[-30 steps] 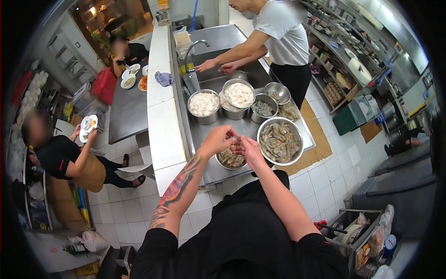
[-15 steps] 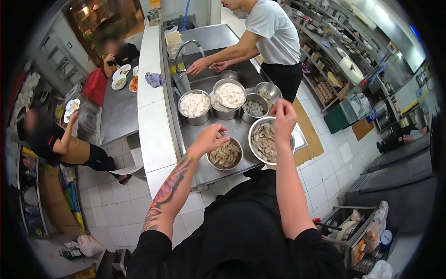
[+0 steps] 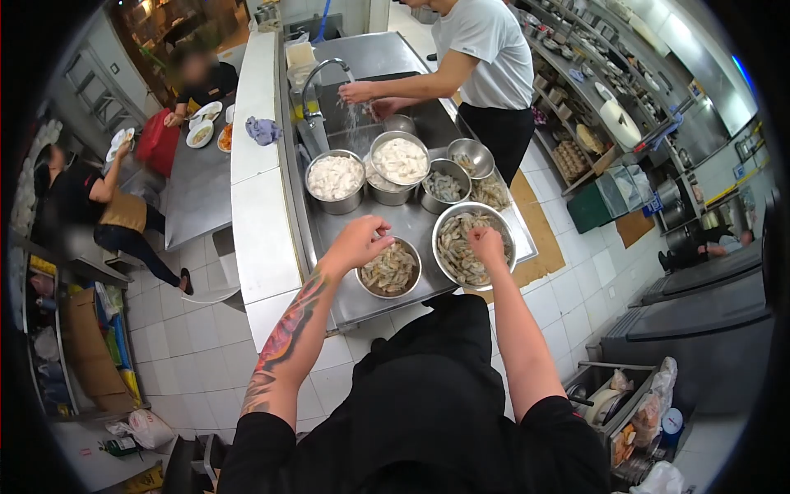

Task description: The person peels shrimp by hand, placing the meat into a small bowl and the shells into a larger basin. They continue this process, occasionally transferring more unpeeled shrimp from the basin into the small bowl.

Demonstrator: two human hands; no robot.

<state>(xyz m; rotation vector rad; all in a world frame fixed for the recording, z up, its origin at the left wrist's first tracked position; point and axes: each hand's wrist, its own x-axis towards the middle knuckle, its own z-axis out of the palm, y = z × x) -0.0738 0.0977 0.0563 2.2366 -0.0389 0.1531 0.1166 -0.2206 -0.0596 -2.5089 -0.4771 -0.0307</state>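
My left hand (image 3: 360, 243) is above the left edge of a smaller steel bowl (image 3: 419, 274) that holds raw shrimp (image 3: 390, 270). Its fingers are curled toward the thumb; anything between them is too small to make out. My right hand (image 3: 487, 245) points down over a larger steel bowl (image 3: 438, 262) heaped with whole raw shrimp (image 3: 462, 241). The fingertips are pinched together against the pile, and what they hold is hidden. Both bowls stand side by side on the near part of the steel sink counter (image 3: 350, 305).
Behind the bowls stand steel pots of pale, peeled-looking pieces (image 3: 336, 177) and a pot of greyish shrimp (image 3: 445, 186). A co-worker (image 3: 485, 58) in a white shirt holds both hands under the running faucet (image 3: 329, 64). A white tiled ledge (image 3: 265, 214) borders the left side.
My right hand has dropped from above the large bowl onto its shrimp. My left hand stays by the smaller bowl. The co-worker's hands have moved under the faucet, where water now splashes.
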